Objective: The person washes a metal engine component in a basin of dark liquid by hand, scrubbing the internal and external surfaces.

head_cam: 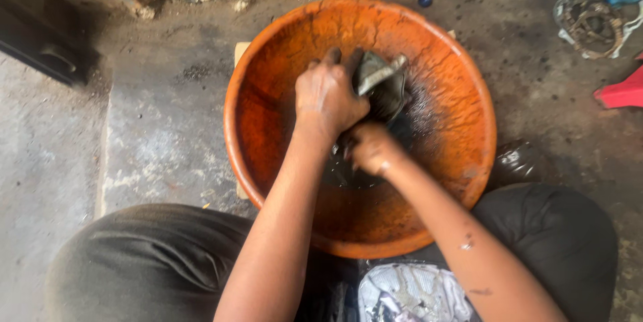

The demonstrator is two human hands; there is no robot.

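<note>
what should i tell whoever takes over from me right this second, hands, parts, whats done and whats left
Left hand: gripping a dark, greasy metal part, held over the middle of the orange basin.
Right hand: closed, low in the basin just under the part, at the dark liquid; what it holds is hidden.
Basin sits on the concrete floor between the knees.
Done: part is wet and in the basin.
Left: it looks dirty; cleaning seems unfinished.
A tangle of chain-like parts lies on the floor at far right, untouched.

L hand [328,94] knuckles up, fingers curled – R hand [370,148] fisted just below, both forearms extended fwd
</note>
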